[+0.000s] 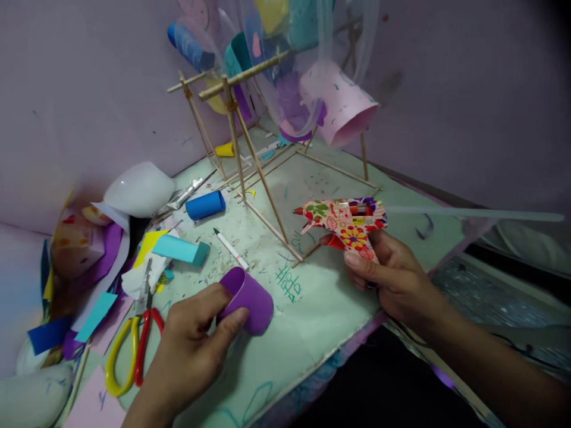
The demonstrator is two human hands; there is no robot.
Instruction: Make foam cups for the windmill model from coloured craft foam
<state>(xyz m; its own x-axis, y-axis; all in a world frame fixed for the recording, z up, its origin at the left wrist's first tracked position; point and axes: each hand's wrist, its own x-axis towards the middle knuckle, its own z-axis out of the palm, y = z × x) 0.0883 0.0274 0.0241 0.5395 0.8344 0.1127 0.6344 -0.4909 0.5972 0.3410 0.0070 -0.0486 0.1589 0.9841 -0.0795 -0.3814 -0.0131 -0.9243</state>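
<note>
My left hand (190, 351) is closed around a purple paper tube (250, 302), thumb on its side and fingers inside its open end, just above the pale green board (312, 309). My right hand (392, 276) grips the handle of a hot glue gun (345, 220) covered in floral paper. Its orange nozzle points left toward the wooden stick frame (250, 154), and a clear glue stick (468, 213) juts out of its back to the right.
A blue paper roll (205, 205), a teal paper roll (181, 248), a white pencil (231, 248) and yellow-and-red scissors (131, 351) lie on the board. Paper scraps pile up at the left. Coloured paper cylinders, including a pink one (341, 110), hang from the frame.
</note>
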